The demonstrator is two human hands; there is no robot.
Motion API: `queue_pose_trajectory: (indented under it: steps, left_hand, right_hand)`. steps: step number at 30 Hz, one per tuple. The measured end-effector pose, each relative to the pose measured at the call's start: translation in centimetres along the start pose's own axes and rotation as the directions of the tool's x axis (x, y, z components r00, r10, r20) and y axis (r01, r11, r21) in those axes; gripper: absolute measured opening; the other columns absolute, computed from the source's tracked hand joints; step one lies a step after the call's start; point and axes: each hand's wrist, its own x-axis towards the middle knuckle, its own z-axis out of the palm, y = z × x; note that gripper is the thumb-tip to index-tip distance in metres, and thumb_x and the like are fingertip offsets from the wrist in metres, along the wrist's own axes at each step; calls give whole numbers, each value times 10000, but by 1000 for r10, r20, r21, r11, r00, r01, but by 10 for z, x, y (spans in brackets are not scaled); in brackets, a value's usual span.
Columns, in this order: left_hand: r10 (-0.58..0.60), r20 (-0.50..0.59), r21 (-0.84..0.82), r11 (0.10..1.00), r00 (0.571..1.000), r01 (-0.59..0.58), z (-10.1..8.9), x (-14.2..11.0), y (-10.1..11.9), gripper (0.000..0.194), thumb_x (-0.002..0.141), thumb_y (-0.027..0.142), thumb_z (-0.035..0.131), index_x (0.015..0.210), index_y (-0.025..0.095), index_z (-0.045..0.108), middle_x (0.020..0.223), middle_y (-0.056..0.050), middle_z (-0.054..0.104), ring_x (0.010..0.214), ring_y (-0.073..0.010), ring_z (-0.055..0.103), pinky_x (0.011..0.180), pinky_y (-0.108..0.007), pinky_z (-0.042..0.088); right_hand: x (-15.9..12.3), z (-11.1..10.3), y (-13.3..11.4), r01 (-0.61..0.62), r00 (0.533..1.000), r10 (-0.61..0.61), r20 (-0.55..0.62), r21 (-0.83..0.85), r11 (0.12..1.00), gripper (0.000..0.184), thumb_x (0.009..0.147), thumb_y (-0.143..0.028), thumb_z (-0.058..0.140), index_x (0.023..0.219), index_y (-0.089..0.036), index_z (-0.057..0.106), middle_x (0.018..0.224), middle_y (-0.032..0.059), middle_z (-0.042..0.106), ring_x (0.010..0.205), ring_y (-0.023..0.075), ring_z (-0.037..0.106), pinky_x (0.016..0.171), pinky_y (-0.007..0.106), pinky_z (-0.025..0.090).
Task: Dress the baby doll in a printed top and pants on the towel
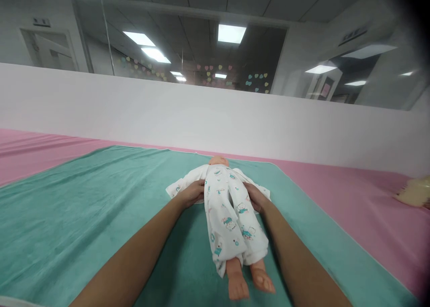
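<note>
A baby doll (220,160) lies on its back with its feet towards me. It wears a white long-sleeved top (188,180) and white trousers (221,208) printed with small teal and pink figures. Both bare feet (238,282) stick out of the trouser legs. My left hand (193,194) is at the left side of the doll's waist, fingers curled in at the trousers' edge. On the opposite side my right hand (255,197) grips the trousers near the waist. The fingertips of both hands are hidden behind the cloth and the doll's body.
Under the doll a teal towel (83,217) is spread over a pink sheet (336,195). A low white wall (201,114) with glass above runs behind. At the far right edge lies a pale yellowish object (414,192), partly cut off.
</note>
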Motion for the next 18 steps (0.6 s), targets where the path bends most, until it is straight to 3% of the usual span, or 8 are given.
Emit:
queue_pose_trajectory:
  steps: [2, 5, 11, 18]
  left_hand:
    - [67, -115, 59, 996, 991, -61, 9, -2, 1, 289, 659, 232, 668, 928, 126, 677, 935, -91, 693, 927, -259, 604, 813, -346, 475]
    - [176, -221, 182, 974, 959, -136, 16, -5, 2, 258, 713, 273, 620, 921, 135, 685, 952, -80, 691, 939, -269, 590, 829, -352, 461]
    - [252, -391, 274, 950, 885, -150, 23, -6, 0, 182, 734, 213, 527, 834, 132, 656, 924, -81, 677, 975, -275, 547, 837, -348, 449]
    - [231, -444, 257, 958, 866, -124, 30, -1, -15, 269, 854, 251, 362, 975, 141, 575, 930, -75, 648, 892, -218, 576, 803, -316, 481]
  right_hand:
    - [0, 0, 1, -54, 989, 32, 145, 149, 987, 276, 674, -258, 641, 938, -175, 654, 783, 52, 695, 779, 209, 647, 745, 335, 502]
    - [1, 4, 3, -112, 977, 68, 201, 219, 969, 359, 648, -207, 672, 1005, -187, 646, 855, 57, 708, 827, 219, 659, 771, 344, 516]
    - [1, 9, 1, -107, 987, 73, 147, 241, 965, 380, 663, -202, 667, 1040, -227, 632, 876, 44, 709, 835, 222, 662, 724, 325, 537]
    - [1, 13, -3, -43, 995, 47, -90, 48, 998, 238, 678, -292, 644, 897, -203, 672, 716, 51, 690, 747, 238, 652, 631, 331, 523]
